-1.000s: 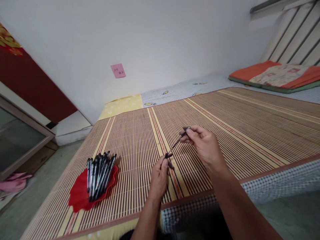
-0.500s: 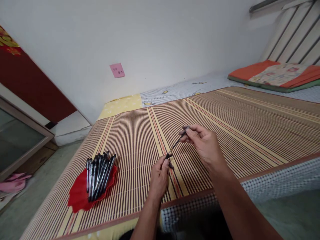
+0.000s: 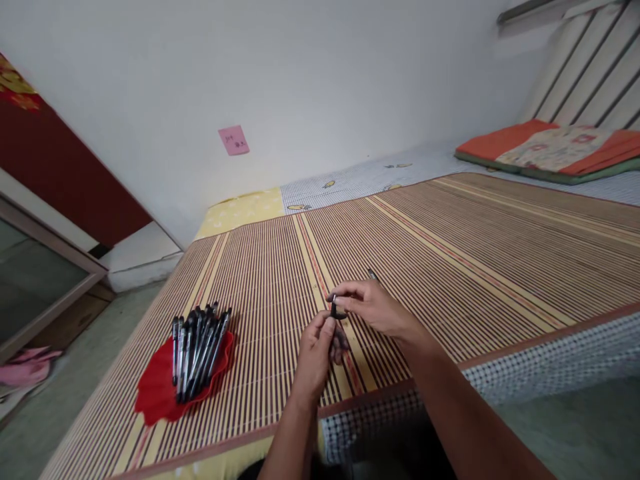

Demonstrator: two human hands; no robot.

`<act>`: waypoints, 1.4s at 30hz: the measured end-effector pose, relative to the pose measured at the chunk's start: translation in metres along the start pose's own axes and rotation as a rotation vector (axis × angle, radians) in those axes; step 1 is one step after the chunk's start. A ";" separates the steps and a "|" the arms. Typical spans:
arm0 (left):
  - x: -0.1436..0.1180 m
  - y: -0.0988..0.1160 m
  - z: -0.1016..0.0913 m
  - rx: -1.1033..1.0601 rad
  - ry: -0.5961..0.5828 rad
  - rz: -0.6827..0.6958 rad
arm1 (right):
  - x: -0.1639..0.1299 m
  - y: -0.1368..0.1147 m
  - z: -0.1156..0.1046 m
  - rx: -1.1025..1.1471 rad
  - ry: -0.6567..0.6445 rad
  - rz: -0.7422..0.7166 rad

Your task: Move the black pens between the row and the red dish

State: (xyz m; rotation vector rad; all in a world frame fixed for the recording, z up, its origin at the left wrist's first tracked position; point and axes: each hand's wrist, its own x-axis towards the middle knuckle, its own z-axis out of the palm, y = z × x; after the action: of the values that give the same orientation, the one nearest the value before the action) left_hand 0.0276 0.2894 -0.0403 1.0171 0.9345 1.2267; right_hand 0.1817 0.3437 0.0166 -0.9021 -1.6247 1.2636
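Left hand: the left hand [image 3: 315, 353] is hovering just above the striped bamboo mat [image 3: 450, 240], its fingertips pinching together on the lower part of a small dark pen piece [image 3: 333, 309].
Right hand: the right hand [image 3: 373, 308] is reaching in from the right, thumb and forefinger closing on the top of the same piece, so both hands are meeting on it.
Pen piece: it is standing roughly upright between the two sets of fingertips, near the front edge of the mat; whether it is a cap or a barrel end I cannot tell.
Behind the right hand: a thin dark tip [image 3: 372, 274] is poking out past the knuckles.
Pens: a bundle of black pens [image 3: 197, 347] is lying on a red cloth [image 3: 160, 390], well apart to the left.
Far corner: an orange cushion [image 3: 550, 150] is lying by the wall.
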 end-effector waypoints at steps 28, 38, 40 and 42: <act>0.003 0.000 0.001 -0.158 -0.046 -0.043 | 0.005 0.016 0.001 0.122 0.030 0.063; 0.002 -0.004 0.000 -0.123 -0.048 -0.030 | 0.006 0.019 0.002 0.105 0.052 0.096; 0.003 -0.004 -0.001 -0.125 -0.037 -0.023 | 0.005 0.017 0.001 0.120 0.007 0.061; 0.003 -0.004 -0.001 -0.123 -0.035 -0.021 | 0.005 0.015 0.000 0.140 -0.008 0.035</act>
State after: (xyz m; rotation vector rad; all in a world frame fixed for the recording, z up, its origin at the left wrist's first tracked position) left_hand 0.0284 0.2923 -0.0446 0.9266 0.8307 1.2295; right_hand 0.1803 0.3517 0.0028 -0.8421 -1.5118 1.3885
